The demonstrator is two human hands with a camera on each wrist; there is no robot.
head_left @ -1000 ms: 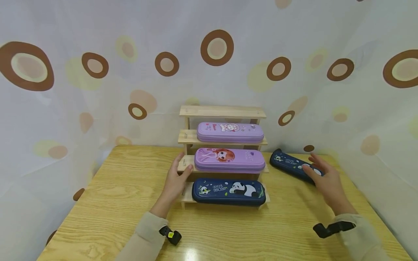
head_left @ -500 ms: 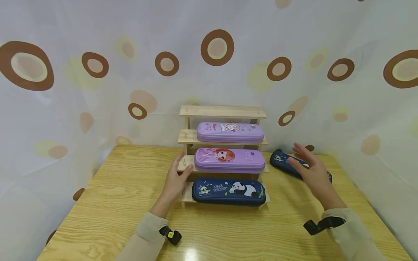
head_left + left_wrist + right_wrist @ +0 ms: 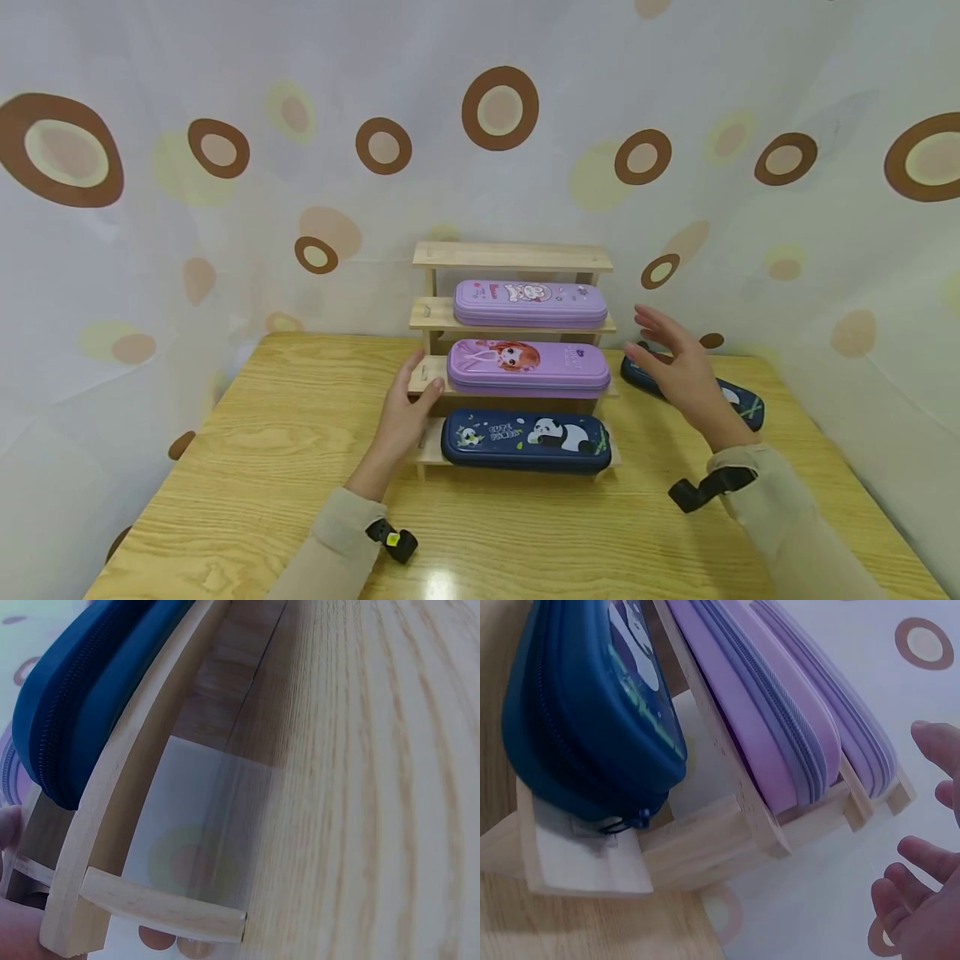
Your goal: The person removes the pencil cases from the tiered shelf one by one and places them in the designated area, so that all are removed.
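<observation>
A light wooden tiered rack (image 3: 517, 254) stands mid-table in the head view. On its lowest tier lies a navy panda pencil case (image 3: 525, 440); above it are a purple pencil case with a red-haired girl (image 3: 528, 367) and a lilac pencil case with a rabbit (image 3: 529, 304). My left hand (image 3: 401, 417) rests against the rack's left side, thumb and forefinger spread at the second tier from the bottom. My right hand (image 3: 686, 379), fingers parted and holding nothing, hovers right of the rack. It partly hides a second navy panda pencil case (image 3: 742, 400) lying on the table.
The rack's top tier bears nothing. A wooden table (image 3: 247, 467) extends in front and to both sides. Behind it hangs a white curtain (image 3: 315, 125) printed with brown rings. A black wrist camera (image 3: 712, 487) sits on my right sleeve.
My right hand has moved left and away from the navy pencil case on the table towards the rack, uncovering that case's right end. My left hand and the rack have stayed put.
</observation>
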